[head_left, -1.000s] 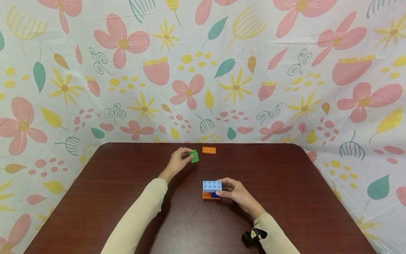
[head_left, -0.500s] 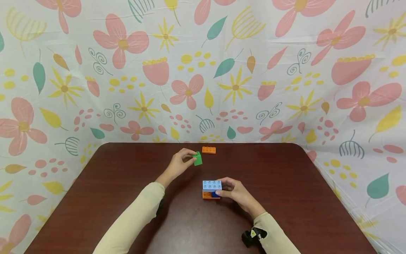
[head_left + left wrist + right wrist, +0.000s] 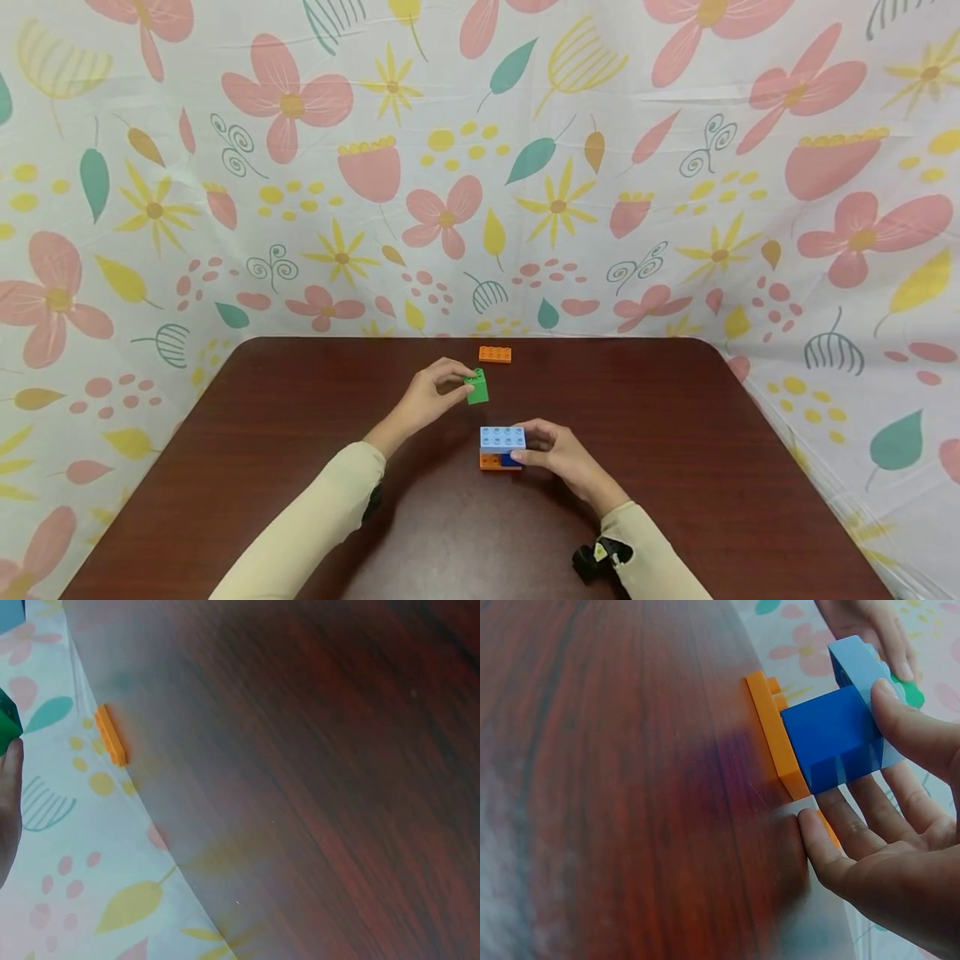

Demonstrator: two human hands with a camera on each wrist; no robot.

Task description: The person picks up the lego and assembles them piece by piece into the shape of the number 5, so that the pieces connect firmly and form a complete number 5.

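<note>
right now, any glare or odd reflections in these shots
Head view: pale glare on the table near the bottom edge; left wrist view: the table hazily mirrors the patterned cloth; right wrist view: a purplish reflection beside the orange brick.

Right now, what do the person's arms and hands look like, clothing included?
The left sleeve and right sleeve are long, plain and cream-coloured. The left hand and right hand are bare. A black device with a small yellowish patch shows at the right cuff; a black piece beneath the left sleeve is mostly hidden.
</note>
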